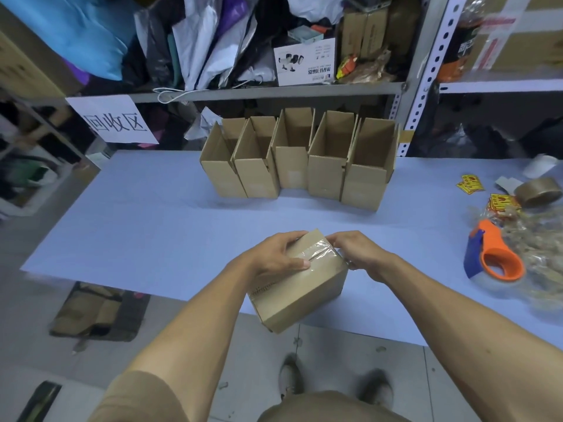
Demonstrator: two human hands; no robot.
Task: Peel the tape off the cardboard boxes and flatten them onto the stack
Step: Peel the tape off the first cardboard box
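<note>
A small closed cardboard box [300, 295] is held over the near edge of the pale blue table [137, 226]. Clear tape [316, 252] runs along its top seam and looks wrinkled. My left hand [274, 257] grips the box's top left side, thumb pressed on the tape. My right hand [356, 252] holds the top right corner, its fingers curled at the tape's far end. Several open, upright cardboard boxes [300, 159] stand in a row at the back of the table.
An orange and blue tape dispenser [493, 254], a heap of crumpled used tape [536, 239], a brown tape roll [539, 191] and yellow stickers [470, 184] lie at the right. Shelving with bags stands behind. Flattened cardboard [91, 312] lies on the floor at the left.
</note>
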